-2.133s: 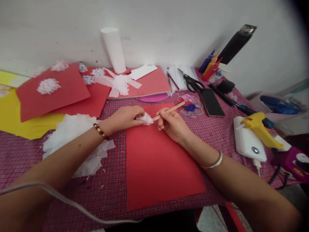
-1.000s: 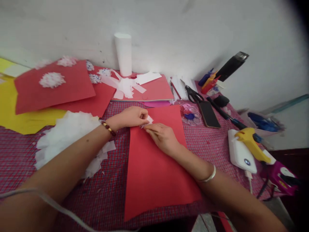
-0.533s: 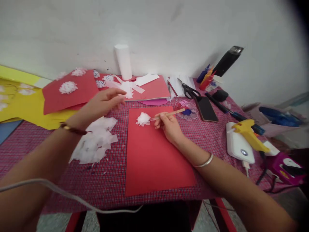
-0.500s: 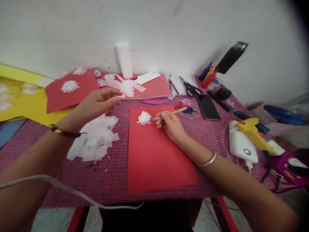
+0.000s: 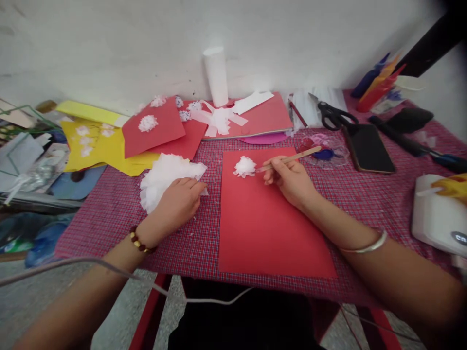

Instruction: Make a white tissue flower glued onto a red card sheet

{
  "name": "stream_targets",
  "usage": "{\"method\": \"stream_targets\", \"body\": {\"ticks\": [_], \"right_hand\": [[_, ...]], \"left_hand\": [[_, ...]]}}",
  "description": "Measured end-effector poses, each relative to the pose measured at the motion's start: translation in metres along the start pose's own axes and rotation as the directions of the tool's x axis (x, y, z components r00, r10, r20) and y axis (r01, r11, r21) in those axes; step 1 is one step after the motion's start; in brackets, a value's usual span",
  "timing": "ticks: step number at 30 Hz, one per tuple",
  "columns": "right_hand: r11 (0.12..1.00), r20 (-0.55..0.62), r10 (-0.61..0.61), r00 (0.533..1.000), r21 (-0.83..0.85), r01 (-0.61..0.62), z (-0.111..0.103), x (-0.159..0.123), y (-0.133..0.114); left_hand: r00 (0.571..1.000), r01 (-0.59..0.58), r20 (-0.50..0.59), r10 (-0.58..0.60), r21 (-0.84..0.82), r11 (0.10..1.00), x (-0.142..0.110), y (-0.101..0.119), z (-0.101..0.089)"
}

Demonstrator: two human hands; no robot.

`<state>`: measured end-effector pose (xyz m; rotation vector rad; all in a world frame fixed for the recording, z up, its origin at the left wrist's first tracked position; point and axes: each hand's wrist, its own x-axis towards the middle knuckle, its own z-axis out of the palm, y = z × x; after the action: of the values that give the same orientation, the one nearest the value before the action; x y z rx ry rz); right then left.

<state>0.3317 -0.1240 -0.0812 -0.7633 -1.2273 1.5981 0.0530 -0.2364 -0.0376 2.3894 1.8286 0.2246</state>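
My right hand (image 5: 292, 180) pinches a flat wooden craft stick (image 5: 304, 154), its lower tip beside a white paper flower (image 5: 244, 166). The flower sits near the top of a red paper sheet (image 5: 270, 233); the hand rests over this sheet's right side. To the left, a heap of white tissue paper pieces (image 5: 164, 172) lies on the checked cloth (image 5: 113, 218). My left hand (image 5: 180, 201) is on the near right side of this heap, fingers bent and closed at a white tissue edge. Its fingertips are partly hidden.
Red cards (image 5: 156, 129) with white flowers and yellow paper (image 5: 109, 155) lie at back left. A white roll (image 5: 216, 77) stands by the wall. Scissors (image 5: 333, 115), a phone (image 5: 369, 148), paint bottles (image 5: 379, 82) and a plastic palette (image 5: 324, 153) are right. A cable (image 5: 219, 301) crosses the front.
My left hand has come down from above the back papers onto the tissue heap, its fingers closing. My right hand keeps the stick beside the flower. The view has turned left.
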Motion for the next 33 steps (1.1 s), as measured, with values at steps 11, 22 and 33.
{"method": "stream_targets", "body": {"ticks": [11, 22, 33], "right_hand": [[0.998, 0.046, -0.062, 0.997, 0.028, 0.061, 0.009, -0.011, -0.011], [0.972, 0.211, -0.095, 0.973, -0.193, 0.137, 0.021, -0.026, -0.024], [0.949, 0.232, -0.100, 0.968, -0.269, 0.162, 0.024, -0.027, -0.016]], "left_hand": [[0.890, 0.173, 0.075, -0.449, -0.968, 0.180, 0.048, 0.043, -0.014], [0.885, 0.274, 0.306, -0.349, -0.951, -0.141, 0.052, 0.068, 0.018], [0.900, 0.239, 0.268, -0.345, -0.963, -0.124, 0.050, 0.069, 0.020]]}}
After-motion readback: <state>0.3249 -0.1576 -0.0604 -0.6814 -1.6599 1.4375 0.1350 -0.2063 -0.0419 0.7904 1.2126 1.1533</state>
